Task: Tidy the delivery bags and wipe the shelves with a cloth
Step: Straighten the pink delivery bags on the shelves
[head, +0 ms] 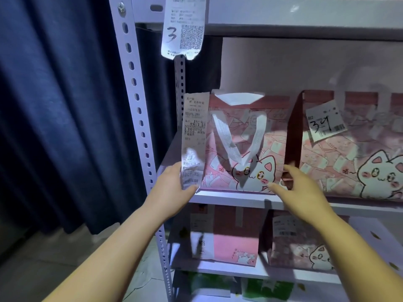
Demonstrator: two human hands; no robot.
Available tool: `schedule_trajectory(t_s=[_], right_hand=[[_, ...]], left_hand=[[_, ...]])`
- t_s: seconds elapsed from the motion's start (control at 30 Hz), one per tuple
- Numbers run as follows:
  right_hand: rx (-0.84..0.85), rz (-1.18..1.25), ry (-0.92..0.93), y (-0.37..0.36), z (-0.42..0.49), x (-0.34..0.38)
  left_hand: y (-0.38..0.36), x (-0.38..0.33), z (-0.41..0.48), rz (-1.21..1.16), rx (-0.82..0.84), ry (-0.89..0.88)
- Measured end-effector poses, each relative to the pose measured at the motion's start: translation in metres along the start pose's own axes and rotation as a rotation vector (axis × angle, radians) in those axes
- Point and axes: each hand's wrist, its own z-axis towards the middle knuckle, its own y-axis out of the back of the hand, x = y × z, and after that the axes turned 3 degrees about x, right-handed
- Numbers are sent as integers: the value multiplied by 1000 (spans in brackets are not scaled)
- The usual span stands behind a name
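The pink cat-printed delivery bag (246,149) stands at the front left corner of the white metal shelf (229,199). The left hand (174,185) grips its left side over a long white paper receipt (193,138), and the right hand (299,189) grips its right side

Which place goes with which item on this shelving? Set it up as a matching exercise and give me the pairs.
Items:
1. long white paper receipt
2. white paper receipt with a handwritten 3
3. small tilted white paper slip
4. green bags

Places:
A. beneath the lowest visible shelf board
B. on the right pink cat-print bag
C. hanging from the top shelf
D. on the left pink cat-print bag, lower end against the left hand

Pairs: 1-D, 2-C, 3-B, 4-A.
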Motion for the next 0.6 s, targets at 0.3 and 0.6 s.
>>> schedule_trajectory(t_s=[0.3,0.6], right_hand=[[8,36,-13,-7,1,4],[-49,-4,-58,1,-14,7]], left_hand=[[9,7,-4,67,-120,-72],[31,-15,-16,196,-270,-248]])
